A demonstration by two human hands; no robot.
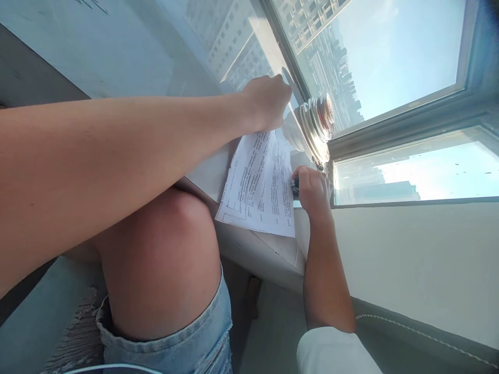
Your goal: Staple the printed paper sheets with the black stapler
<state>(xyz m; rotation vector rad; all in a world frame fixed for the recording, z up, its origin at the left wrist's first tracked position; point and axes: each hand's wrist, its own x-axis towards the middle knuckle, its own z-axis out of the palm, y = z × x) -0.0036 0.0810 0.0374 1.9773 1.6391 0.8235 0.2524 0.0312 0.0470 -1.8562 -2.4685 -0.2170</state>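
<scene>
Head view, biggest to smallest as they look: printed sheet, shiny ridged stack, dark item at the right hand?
1. Printed sheet
2. Shiny ridged stack
3. Dark item, partly hidden by the right hand; visible part ranked

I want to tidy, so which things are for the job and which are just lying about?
Seemingly in use:
printed paper, by the left hand
dark thing, unclear, at the right hand

Probably just there:
shiny ringed stack
beaded cord

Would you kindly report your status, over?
Left hand closed, at printed sheet. Right hand on dark object beside sheet. Round stack near both hands.
</scene>
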